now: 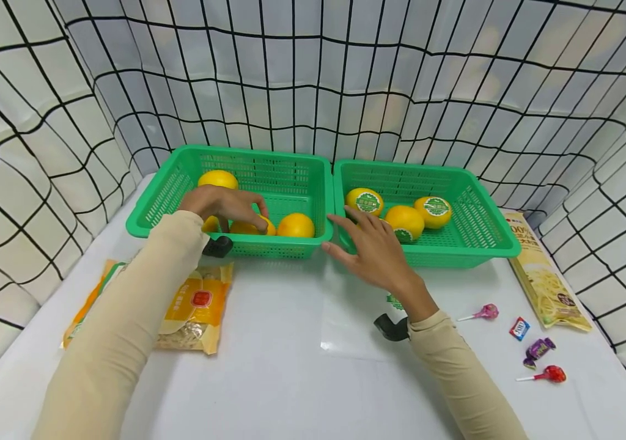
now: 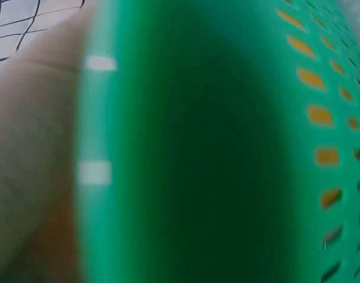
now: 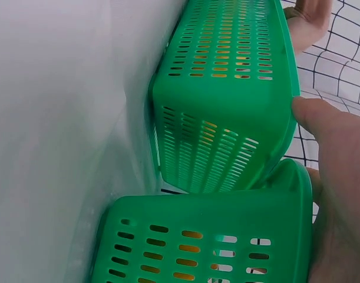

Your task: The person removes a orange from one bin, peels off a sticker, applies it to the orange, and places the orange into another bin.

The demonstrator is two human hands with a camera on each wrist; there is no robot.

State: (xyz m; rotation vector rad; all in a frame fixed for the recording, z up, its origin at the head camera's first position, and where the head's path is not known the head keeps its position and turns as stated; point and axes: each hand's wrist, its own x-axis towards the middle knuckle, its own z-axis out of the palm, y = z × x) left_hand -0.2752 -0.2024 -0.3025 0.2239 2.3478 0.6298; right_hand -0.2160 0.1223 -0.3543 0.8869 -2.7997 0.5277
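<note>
My left hand (image 1: 225,203) reaches down into the left green basket (image 1: 313,247), its fingers and thumb around an orange (image 1: 265,227) near the front wall. Another orange (image 1: 296,225) lies to its right, and more lie behind and left of the hand. In the left wrist view, the basket wall (image 2: 327,135) covers the fingertips. My right hand (image 1: 370,250) is at the inner corners of the two baskets, fingers spread and fairly straight. Its thumb (image 3: 315,115) touches the left basket's rim in the right wrist view. The right green basket (image 1: 456,252) holds several oranges with green labels (image 1: 403,223).
Yellow food packets (image 1: 200,299) lie beneath the left forearm. At right are a long noodle packet (image 1: 546,275), a pink lollipop (image 1: 489,311), a red lollipop (image 1: 555,374) and small wrapped sweets (image 1: 538,349). Clear plastic (image 1: 346,336) lies centrally; black netting (image 1: 291,85) encloses the table.
</note>
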